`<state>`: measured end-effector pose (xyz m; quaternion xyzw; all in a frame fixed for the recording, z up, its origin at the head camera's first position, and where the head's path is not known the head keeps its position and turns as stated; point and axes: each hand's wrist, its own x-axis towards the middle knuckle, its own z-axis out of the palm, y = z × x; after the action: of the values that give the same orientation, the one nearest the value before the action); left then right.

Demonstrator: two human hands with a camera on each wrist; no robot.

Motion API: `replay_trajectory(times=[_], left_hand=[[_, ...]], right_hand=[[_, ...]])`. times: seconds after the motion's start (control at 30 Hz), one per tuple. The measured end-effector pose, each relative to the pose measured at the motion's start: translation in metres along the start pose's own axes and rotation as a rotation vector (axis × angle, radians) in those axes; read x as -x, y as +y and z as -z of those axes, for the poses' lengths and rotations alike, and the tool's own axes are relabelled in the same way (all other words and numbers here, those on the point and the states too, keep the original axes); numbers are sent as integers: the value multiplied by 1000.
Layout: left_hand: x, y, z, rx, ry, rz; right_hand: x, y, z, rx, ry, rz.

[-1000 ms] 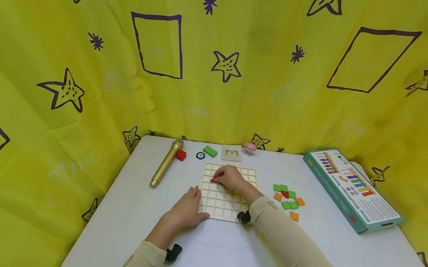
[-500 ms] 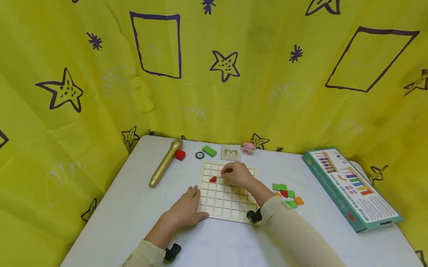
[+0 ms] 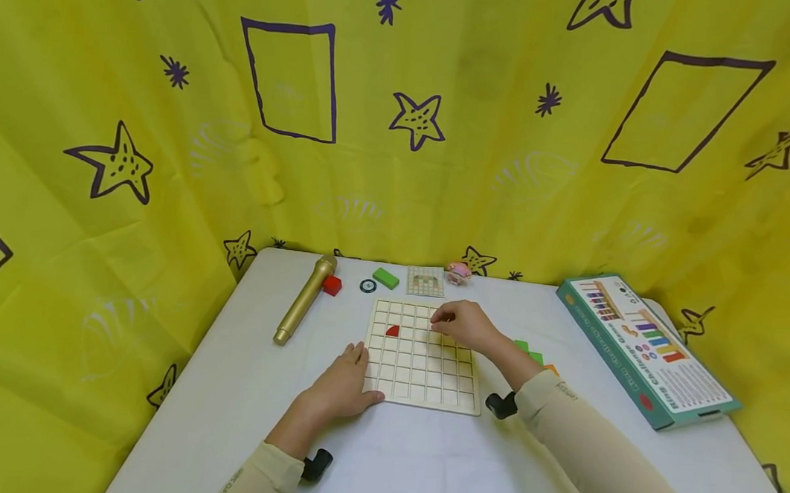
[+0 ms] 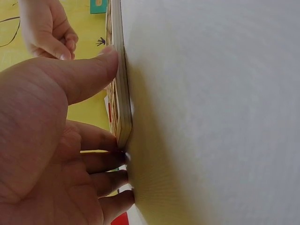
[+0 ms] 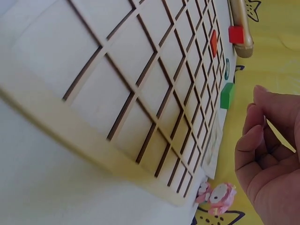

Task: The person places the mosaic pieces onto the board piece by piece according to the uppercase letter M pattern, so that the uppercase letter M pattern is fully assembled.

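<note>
A pale wooden grid board (image 3: 421, 395) lies flat on the table. One red quarter-circle piece (image 3: 393, 331) sits in a cell at its upper left. My left hand (image 3: 341, 384) rests at the board's near left corner, thumb along the near edge and fingers, fairly straight, along the left side; the left wrist view has the thumb (image 4: 89, 75) against the rim. Above the board's right side is my right hand (image 3: 467, 326), its fingers (image 5: 251, 140) loosely bent with the thumb close to the index fingertip. Nothing shows between them.
Green tiles (image 3: 529, 350) lie right of the board, partly hidden by my right arm. Behind it are a pattern card (image 3: 426, 281), a pink figurine (image 3: 459, 273), a green block (image 3: 386, 278), and a round token (image 3: 368, 285). A gold microphone (image 3: 303, 301), red cube (image 3: 332, 286) and game box (image 3: 644, 349) flank it.
My right hand has let go of the red quarter-circle piece, left it in its cell, and drawn away to the right. My left hand has stayed at the board's corner.
</note>
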<state>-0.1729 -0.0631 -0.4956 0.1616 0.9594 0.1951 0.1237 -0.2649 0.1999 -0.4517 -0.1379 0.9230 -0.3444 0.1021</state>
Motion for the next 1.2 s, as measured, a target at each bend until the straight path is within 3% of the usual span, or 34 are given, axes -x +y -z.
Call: replay_trajectory(times=[0.47,1.2], left_hand=[[1,3,1,-19,1,-4],[1,1,-2,24,4,1]], right_hand=[[32,28,31,-22,14,-38],[63,77,57,-9,59,-153]])
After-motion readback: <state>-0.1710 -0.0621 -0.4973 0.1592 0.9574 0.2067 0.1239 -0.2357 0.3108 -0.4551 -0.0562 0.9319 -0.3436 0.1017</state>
